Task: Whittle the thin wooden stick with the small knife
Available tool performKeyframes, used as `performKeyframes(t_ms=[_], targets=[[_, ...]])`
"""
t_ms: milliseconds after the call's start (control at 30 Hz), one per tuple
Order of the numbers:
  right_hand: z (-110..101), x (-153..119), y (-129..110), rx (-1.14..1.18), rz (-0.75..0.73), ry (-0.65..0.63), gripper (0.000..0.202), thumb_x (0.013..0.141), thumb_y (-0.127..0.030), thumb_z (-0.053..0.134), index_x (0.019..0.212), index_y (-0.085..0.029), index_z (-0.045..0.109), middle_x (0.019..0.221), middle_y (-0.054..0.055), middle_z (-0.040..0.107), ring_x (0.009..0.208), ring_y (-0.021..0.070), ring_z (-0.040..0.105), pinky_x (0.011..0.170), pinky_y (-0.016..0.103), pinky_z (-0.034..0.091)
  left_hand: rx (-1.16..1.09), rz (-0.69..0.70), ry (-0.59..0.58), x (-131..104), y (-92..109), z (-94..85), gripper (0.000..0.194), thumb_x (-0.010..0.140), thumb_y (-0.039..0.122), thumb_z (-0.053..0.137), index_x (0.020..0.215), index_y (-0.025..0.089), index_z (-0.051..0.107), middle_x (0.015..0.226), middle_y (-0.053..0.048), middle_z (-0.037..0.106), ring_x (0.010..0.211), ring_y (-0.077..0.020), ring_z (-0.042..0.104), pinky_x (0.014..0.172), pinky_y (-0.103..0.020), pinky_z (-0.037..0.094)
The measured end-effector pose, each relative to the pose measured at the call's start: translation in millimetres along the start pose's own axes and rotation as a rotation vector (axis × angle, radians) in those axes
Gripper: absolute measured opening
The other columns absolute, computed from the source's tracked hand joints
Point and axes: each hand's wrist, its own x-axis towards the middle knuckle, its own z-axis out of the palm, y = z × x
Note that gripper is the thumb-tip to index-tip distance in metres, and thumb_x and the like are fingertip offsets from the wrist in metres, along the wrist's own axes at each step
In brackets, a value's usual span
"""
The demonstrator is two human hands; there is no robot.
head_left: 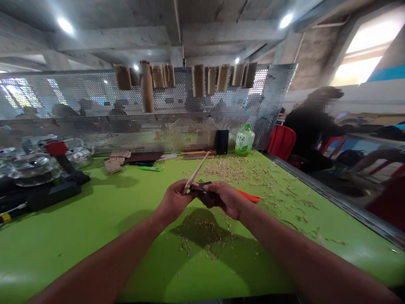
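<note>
Head view: your left hand (174, 202) grips a stick (199, 169), which slants up and away from your fingers. Your right hand (226, 197) is closed around a dark tool (204, 185) beside the stick's lower end; contact between the 2 cannot be confirmed. Shavings (207, 226) lie below both hands on the green table (104, 223). Beyond your right hand stands 1 bottle (244, 141).

The stick (197, 171) is pale tan, the tabletop (57, 236) lime green, the chair (283, 140) red, the partition (180, 105) dotted silver-grey.
</note>
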Motion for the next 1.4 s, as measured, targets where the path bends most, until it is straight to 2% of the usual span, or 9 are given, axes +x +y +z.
performKeyframes(t_ms=[133,233,300,367,533,700,1033,1233,1400], targets=[[-5.5,-0.1,0.0,-0.14,-0.19,0.004,0.034,0.078,-0.053,0.063,0.082,-0.02,0.055,0.068,-0.001,0.057,0.058,0.0119,0.053,0.055,0.025,0.043,0.091,-0.16,0.149,1.8,0.0,-3.3,0.017,0.067,0.029,0.075,0.075,0.017,0.066,0.063,0.003,0.056,0.055,-0.0078,0.048,0.049,-0.019,0.039],[-11.0,0.8,-4.3,-0.27,-0.518,0.162,0.045,0.078,-0.059,0.061,0.103,-0.023,0.054,0.097,0.005,0.061,0.089,0.0166,0.059,0.076,0.03,0.048,0.002,-0.339,0.13,1.5,1.4,-3.9,0.026,0.066,0.035,0.076,0.08,0.017,0.063,0.054,0.007,0.049,0.041,-0.0055,0.036,0.039,-0.019,0.033],[-12.6,1.5,-5.5,-0.337,-0.601,0.112,0.055,0.074,-0.058,0.066,0.115,-0.024,0.053,0.116,0.008,0.058,0.109,0.0203,0.055,0.089,0.034,0.046,-0.076,-0.376,0.104,-0.2,2.0,-2.4,0.032,0.065,0.038,0.077,0.083,0.016,0.062,0.055,0.007,0.052,0.038,-0.0042,0.034,0.036,-0.019,0.032],[-11.0,2.2,-3.6,-0.351,-0.544,0.026,0.059,0.069,-0.052,0.074,0.117,-0.023,0.053,0.118,0.009,0.059,0.109,0.0216,0.056,0.089,0.037,0.046,-0.125,-0.378,0.103,-2.3,2.1,0.0,0.035,0.064,0.04,0.078,0.084,0.015,0.062,0.059,0.005,0.056,0.038,-0.0036,0.035,0.036,-0.019,0.033],[-2.2,3.4,4.2,-0.258,-0.34,-0.032,0.041,0.069,-0.041,0.074,0.099,-0.015,0.065,0.082,0.005,0.067,0.067,0.014,0.06,0.059,0.028,0.049,-0.231,-0.353,0.024,-6.1,3.0,2.9,0.039,0.065,0.043,0.078,0.086,0.015,0.062,0.062,0.005,0.056,0.037,-0.003,0.035,0.034,-0.019,0.033],[-4.5,3.5,7.8,-0.423,-0.381,0.049,0.028,0.073,-0.035,0.069,0.092,-0.014,0.071,0.069,0.002,0.067,0.055,0.0121,0.055,0.049,0.025,0.043,-0.107,-0.357,-0.009,-6.6,8.2,2.3,0.034,0.07,0.039,0.072,0.092,0.014,0.067,0.056,0.005,0.056,0.036,-0.0046,0.036,0.034,-0.019,0.031],[0.2,-2.6,14.9,-1.173,-0.813,0.131,0.033,0.095,-0.025,0.04,0.114,-0.022,0.067,0.101,0.01,0.068,0.092,0.0224,0.062,0.083,0.037,0.049,-0.066,-0.504,0.157,-6.7,10.9,9.2,0.02,0.07,0.028,0.065,0.056,0.016,0.06,0.038,0.005,0.045,0.033,-0.0059,0.031,0.034,-0.021,0.021],[14.3,-12.3,22.4,-1.448,-0.751,0.069,0.064,0.083,-0.038,0.063,0.14,-0.015,0.043,0.136,0.019,0.051,0.123,0.0338,0.048,0.098,0.049,0.043,-0.333,-0.625,0.218,-7.9,11.9,7.9,0.018,0.07,0.031,0.062,0.064,0.015,0.058,0.043,0.005,0.049,0.035,-0.0042,0.025,0.037,-0.02,0.021],[5.6,-1.7,23.9,-1.45,-0.677,0.072,0.044,0.091,-0.023,0.051,0.134,-0.014,0.048,0.12,0.019,0.061,0.104,0.0273,0.059,0.088,0.042,0.048,-0.327,-0.656,0.072,-9.9,13.6,8.5,0.027,0.073,0.041,0.064,0.07,0.015,0.057,0.04,0.009,0.036,0.034,-0.0042,0.022,0.036,-0.02,0.019]])
